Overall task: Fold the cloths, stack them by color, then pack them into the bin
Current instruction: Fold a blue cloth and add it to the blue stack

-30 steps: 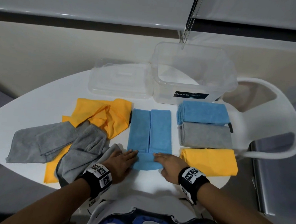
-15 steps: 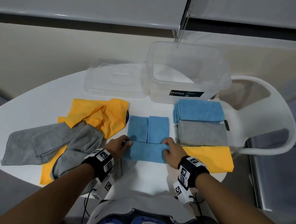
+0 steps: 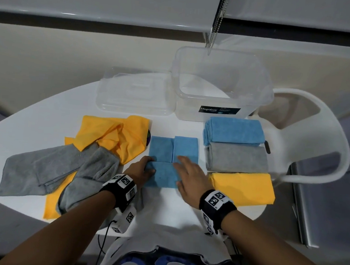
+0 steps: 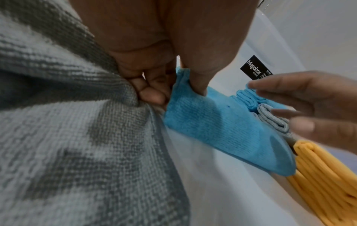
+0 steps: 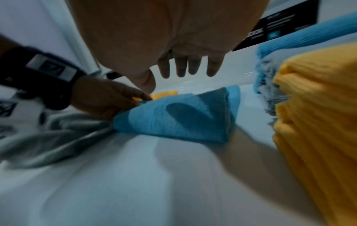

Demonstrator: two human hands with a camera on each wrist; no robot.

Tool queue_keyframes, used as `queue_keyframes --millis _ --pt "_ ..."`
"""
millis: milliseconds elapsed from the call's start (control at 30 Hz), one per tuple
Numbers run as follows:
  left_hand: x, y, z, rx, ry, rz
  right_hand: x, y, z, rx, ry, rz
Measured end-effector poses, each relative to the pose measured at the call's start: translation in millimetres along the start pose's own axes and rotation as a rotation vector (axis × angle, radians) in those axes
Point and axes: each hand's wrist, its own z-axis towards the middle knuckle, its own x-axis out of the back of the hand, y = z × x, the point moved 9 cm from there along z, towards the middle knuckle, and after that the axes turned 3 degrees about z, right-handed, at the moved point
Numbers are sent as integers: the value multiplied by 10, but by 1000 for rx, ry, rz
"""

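Note:
A blue cloth (image 3: 169,163) lies at the table's middle, its near end folded up over itself. My left hand (image 3: 141,170) pinches the left edge of that folded flap (image 4: 183,85). My right hand (image 3: 189,174) hovers flat with straight fingers over the cloth's right side (image 5: 185,117), not gripping. Folded stacks stand at the right: blue (image 3: 235,131), grey (image 3: 237,158), yellow (image 3: 242,187). Unfolded yellow (image 3: 115,136) and grey cloths (image 3: 43,169) lie in a heap at the left. The clear bin (image 3: 221,83) stands behind the stacks.
The bin's clear lid (image 3: 134,92) lies left of the bin. A white chair (image 3: 322,142) stands just off the table's right edge. The white table (image 3: 171,206) shows bare between me and the blue cloth.
Both hands have carried the blue cloth's near end up and away from me, folding it over. The right hand has since let go and spread flat above it.

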Motion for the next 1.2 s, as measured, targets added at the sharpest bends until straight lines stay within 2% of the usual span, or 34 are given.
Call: queue_keyframes --millis 100,233,333,367,433,500,567,700,733,800,867,1067,1200 --pt "-5 -19 33 11 -2 8 -378 36 -39 -2 -266 -39" --pt "41 5 38 1 45 24 -619 183 -82 -9 -369 -93" --pt "70 52 14 0 93 79 -656 197 -64 7 -370 -105" --pt "81 98 7 -40 129 148 -660 197 -52 6 -373 -109" --pt "46 306 -49 -207 182 342 -675 189 -45 -1 -389 -112" --pt "-161 494 -123 -361 113 535 -681 193 -48 -5 -388 -126" --pt "-385 477 -151 -410 28 664 -676 195 -56 -10 -388 -133" --pt "-493 141 -100 -329 -31 655 -648 195 -57 -22 -385 -119" --pt "-478 120 -82 -336 -8 666 -637 201 -60 -34 -385 -118" --pt "-473 141 -59 -384 2 731 -616 223 -68 -68 -388 -126" --pt "-483 114 -48 -395 -44 801 -614 255 -46 -101 -385 -152" --pt "-305 156 -183 -531 68 822 -379 223 41 -113 -369 -139" --pt "-226 217 -341 -635 129 703 -186 187 -4 -133 -322 -36"
